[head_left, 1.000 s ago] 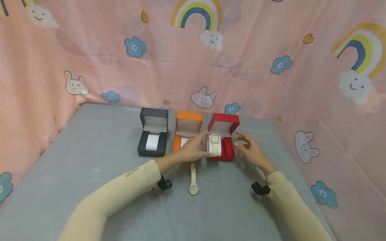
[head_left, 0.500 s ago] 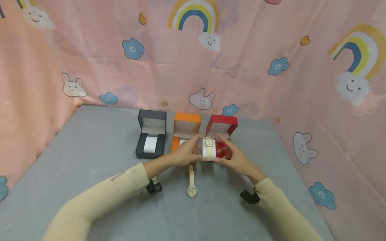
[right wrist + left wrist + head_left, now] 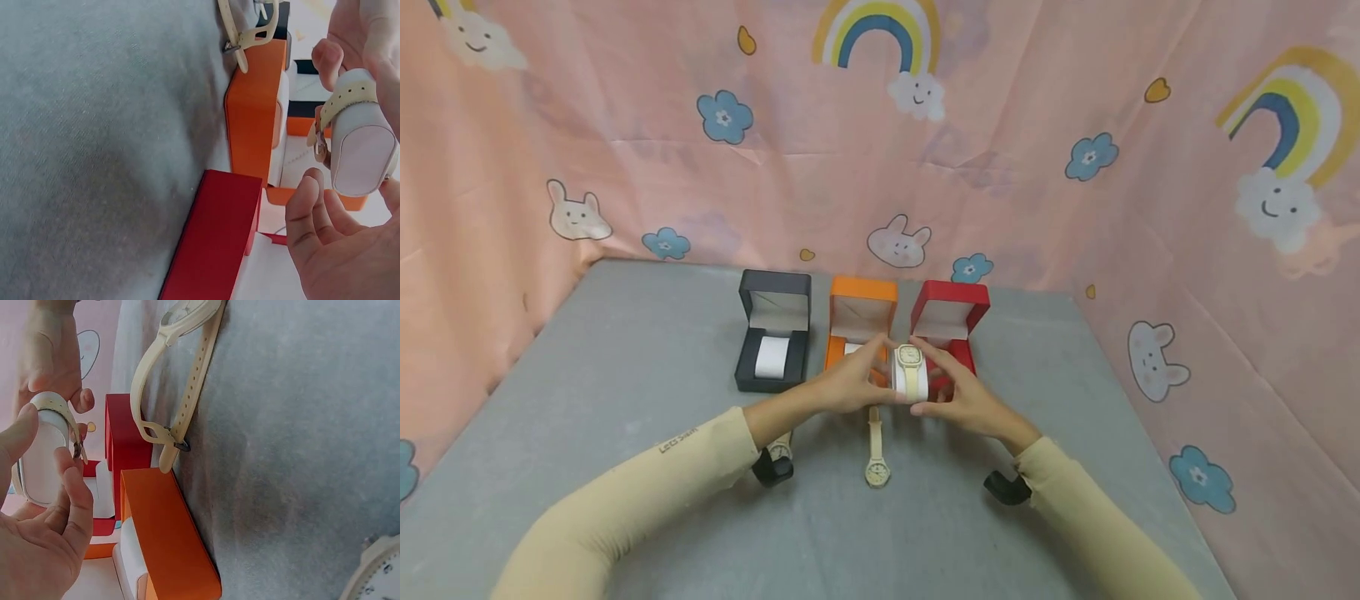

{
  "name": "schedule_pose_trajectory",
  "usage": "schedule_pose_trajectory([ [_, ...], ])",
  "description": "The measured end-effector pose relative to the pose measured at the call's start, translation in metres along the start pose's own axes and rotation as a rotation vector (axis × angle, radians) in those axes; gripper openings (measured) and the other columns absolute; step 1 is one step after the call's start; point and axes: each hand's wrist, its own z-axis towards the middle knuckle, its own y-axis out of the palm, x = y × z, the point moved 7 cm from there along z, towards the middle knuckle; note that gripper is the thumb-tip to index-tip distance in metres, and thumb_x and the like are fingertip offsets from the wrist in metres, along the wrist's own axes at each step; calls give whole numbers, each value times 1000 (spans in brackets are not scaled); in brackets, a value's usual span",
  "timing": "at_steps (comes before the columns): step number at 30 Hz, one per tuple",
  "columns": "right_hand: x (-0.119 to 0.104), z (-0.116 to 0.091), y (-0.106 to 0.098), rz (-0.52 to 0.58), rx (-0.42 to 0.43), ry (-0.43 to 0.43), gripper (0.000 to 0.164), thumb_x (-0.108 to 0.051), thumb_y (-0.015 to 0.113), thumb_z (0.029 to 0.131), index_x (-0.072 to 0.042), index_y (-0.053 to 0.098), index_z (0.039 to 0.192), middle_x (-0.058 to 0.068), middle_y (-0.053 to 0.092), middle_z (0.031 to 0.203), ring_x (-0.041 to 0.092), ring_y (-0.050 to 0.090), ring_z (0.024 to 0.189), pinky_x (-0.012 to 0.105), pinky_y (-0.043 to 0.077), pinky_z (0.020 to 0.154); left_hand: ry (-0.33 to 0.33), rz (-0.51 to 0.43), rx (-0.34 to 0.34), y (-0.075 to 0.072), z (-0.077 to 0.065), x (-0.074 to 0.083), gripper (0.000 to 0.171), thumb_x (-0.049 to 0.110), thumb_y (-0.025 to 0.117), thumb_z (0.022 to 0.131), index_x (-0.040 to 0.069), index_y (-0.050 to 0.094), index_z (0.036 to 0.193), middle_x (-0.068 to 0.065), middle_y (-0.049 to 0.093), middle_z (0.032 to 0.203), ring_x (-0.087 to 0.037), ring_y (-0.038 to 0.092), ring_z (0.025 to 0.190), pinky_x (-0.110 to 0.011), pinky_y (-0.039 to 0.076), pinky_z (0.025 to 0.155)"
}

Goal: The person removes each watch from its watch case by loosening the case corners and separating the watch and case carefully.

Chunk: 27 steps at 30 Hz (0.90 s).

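Note:
A cream watch [image 3: 910,357] with a squarish face is strapped around a white cushion [image 3: 922,384], held up in front of the red box. My left hand [image 3: 850,382] grips the cushion, with thumb and fingers on opposite sides. From the right, my right hand [image 3: 966,403] curls its thumb and index finger around the cushion's other end. Both wrist views show the cushion's flat end and the strap's buckle [image 3: 320,140] on its underside. Behind the hands stand the open red box [image 3: 953,293] and the orange box [image 3: 863,288], partly covered by my fingers.
A dark grey box [image 3: 775,283] stands open at the left with a white cushion inside. One cream watch [image 3: 876,473] lies on the grey cloth before the orange box. Another watch [image 3: 781,447] is partly hidden by my left wrist. A pink patterned curtain [image 3: 1000,192] surrounds the table.
The cushion with its watch has come out of the red box and moved left. My right hand has moved in from the box's right side and closed around the cushion.

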Motion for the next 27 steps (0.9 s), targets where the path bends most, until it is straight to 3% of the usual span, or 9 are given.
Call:
schedule_pose_trajectory([
  [5,-3,3,2,-24,13,8,94,-22,83,84,-20,29,161,10,54,119,24,56,75,25,52,62,-23,-21,4,0,-1,-1,76,23,82,86,16,38,147,-13,67,118,-20,67,84,-31,56,71],
  [7,-5,4,3,-31,24,10,94,-23,84,83,-19,29,160,10,54,119,21,54,71,25,52,62,-34,-28,4,0,-1,-1,76,23,83,85,17,38,147,-13,67,119,-21,67,84,-30,57,71],
  [12,-6,6,5,-27,63,8,93,-20,85,82,-20,32,159,10,54,131,18,54,71,24,52,63,-49,-50,-2,-1,-2,-1,77,22,83,85,17,38,147,-15,66,121,-22,67,86,-30,57,72],
  [18,-7,6,8,14,95,0,91,-16,85,81,-20,36,157,10,55,109,21,55,71,24,51,61,-44,-83,-3,-1,-2,-2,77,23,83,86,17,37,148,-15,66,121,-24,66,91,-30,57,73],
  [27,-12,8,9,-9,105,-30,84,-15,81,82,-17,40,154,8,53,98,19,52,68,22,48,60,-35,-82,-27,-1,-3,-2,74,21,81,88,15,36,147,-16,65,121,-21,65,85,-29,55,71],
])
